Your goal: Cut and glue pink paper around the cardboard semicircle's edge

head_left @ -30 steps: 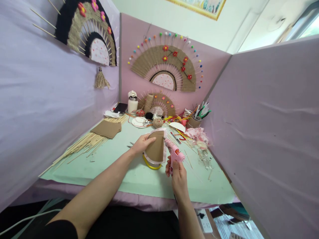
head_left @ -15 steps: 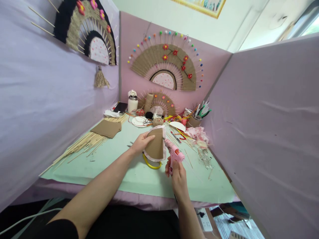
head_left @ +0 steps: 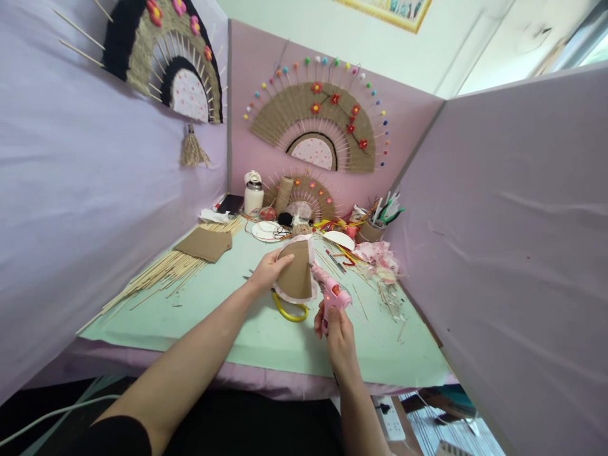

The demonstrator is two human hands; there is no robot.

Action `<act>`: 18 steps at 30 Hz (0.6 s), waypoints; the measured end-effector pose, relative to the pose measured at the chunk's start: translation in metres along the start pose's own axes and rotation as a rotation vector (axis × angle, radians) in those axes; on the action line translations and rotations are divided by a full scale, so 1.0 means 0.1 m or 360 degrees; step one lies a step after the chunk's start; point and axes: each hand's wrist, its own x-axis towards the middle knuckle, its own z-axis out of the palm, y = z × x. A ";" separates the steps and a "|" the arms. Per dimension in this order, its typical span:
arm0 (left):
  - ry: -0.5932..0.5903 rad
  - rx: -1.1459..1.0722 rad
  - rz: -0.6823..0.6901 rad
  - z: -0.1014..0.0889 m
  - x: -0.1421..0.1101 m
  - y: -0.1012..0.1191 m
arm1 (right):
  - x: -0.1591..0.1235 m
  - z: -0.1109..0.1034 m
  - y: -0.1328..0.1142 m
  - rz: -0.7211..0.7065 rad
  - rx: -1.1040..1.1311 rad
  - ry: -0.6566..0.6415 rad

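My left hand point(head_left: 267, 271) grips the curved side of a half-round cardboard piece point(head_left: 295, 273), thumb on its brown face. Pale pink fabric is folded over the rim of the cardboard. In my right hand point(head_left: 336, 329) is a pink hot glue gun point(head_left: 332, 290), its nozzle at the straight edge of the piece. Whether the nozzle touches the fabric I cannot tell. Yellow-handled scissors point(head_left: 291, 315) lie under the cardboard, their blade tips poking out on the left and the rest partly hidden.
Thin wooden sticks point(head_left: 156, 273) and a brown cardboard sheet point(head_left: 205, 245) lie on the left. At the back stand a white bottle point(head_left: 253, 197) and a twine cone point(head_left: 284, 195). Pink fabric scraps point(head_left: 377, 256) and a tool holder point(head_left: 369, 232) are on the right. Partition walls point(head_left: 517, 221) enclose the table.
The cardboard piece has tilted slightly and shifted a little up and left in my left hand. The glue gun stays by its straight edge, moving very little.
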 end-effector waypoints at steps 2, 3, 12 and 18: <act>0.0014 -0.0006 0.0002 0.00 0.00 0.00 | 0.00 0.00 0.00 -0.0006 -0.0010 -0.0006; 0.0023 -0.0006 0.0005 0.00 0.00 0.01 | 0.00 0.00 0.01 -0.0012 -0.0014 -0.0008; 0.0085 0.0024 0.0079 0.00 0.01 0.03 | 0.00 -0.01 0.05 -0.0007 -0.0037 -0.0032; 0.0151 -0.0004 0.0076 -0.01 0.02 0.02 | 0.00 -0.01 0.06 -0.0015 -0.0063 -0.0042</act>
